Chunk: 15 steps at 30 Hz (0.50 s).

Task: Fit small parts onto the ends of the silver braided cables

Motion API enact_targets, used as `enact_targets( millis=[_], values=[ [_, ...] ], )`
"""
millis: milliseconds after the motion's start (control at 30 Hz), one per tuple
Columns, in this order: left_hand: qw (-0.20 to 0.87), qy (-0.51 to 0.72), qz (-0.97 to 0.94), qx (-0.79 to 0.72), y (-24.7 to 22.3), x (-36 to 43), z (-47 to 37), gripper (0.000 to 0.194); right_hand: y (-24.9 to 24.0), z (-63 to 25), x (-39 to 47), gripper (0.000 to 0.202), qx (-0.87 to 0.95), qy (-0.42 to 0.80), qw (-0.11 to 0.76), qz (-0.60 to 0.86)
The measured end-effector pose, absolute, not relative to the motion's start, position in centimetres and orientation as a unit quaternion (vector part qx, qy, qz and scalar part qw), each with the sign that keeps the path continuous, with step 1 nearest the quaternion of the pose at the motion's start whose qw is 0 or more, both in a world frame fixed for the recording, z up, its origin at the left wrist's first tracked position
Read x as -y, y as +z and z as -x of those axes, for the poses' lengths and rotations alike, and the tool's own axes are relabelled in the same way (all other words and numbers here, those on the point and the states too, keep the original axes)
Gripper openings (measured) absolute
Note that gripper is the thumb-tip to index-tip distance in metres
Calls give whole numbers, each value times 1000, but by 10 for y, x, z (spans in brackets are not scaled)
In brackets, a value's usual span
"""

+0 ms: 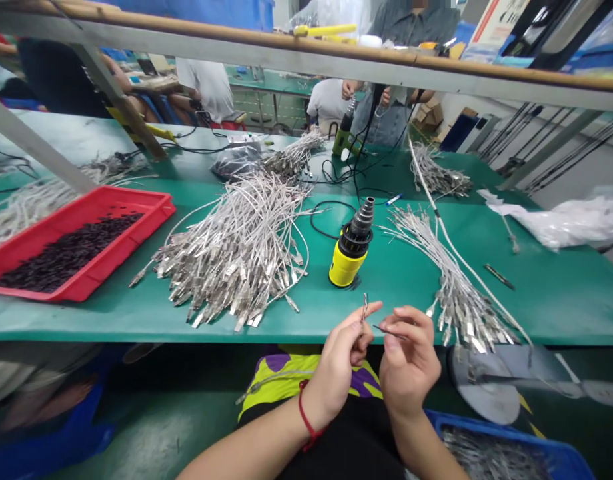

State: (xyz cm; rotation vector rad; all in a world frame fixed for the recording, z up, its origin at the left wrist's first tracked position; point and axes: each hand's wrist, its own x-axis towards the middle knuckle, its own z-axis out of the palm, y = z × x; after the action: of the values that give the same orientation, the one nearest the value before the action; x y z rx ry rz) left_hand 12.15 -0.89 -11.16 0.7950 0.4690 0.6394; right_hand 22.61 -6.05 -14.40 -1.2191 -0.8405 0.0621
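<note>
My left hand (339, 363), with a red string at the wrist, pinches the end of a cable whose thin split wires (365, 307) stick up above the fingertips. Just to its right, my right hand (410, 357) holds a small dark piece (384, 329) between thumb and fingers, close to the wires. Beyond my hands a yellow and black heat gun (350, 250) stands upright, nozzle up. A large pile of white USB cables (236, 247) lies to the left of it, and a smaller bundle (454, 280) lies to the right.
A red tray (156, 200) of small dark tubes sits at the left on the green table (381, 287). A pen-like tool (499, 276) and plastic bag (576, 220) lie right. A metal rail crosses above. Across the table a person works near a green heat gun (344, 133).
</note>
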Motion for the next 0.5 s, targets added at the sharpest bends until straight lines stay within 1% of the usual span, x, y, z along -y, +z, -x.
enact_targets(
  millis=[200,333,400,500],
  values=[
    [802,299,-454,-248,-104,9,-119,48,-135,-230,65,13,421,-28,692,586],
    [778,295,-487,-265,-105,12,-120,47,-132,-232,64,13,456,-5,664,592],
    [755,311,-510,-272,-106,13,-120,43,-133,-233,63,15,472,10,655,589],
    [748,326,-511,-272,-108,13,-120,31,-135,-242,65,28,535,2,611,583]
  ],
)
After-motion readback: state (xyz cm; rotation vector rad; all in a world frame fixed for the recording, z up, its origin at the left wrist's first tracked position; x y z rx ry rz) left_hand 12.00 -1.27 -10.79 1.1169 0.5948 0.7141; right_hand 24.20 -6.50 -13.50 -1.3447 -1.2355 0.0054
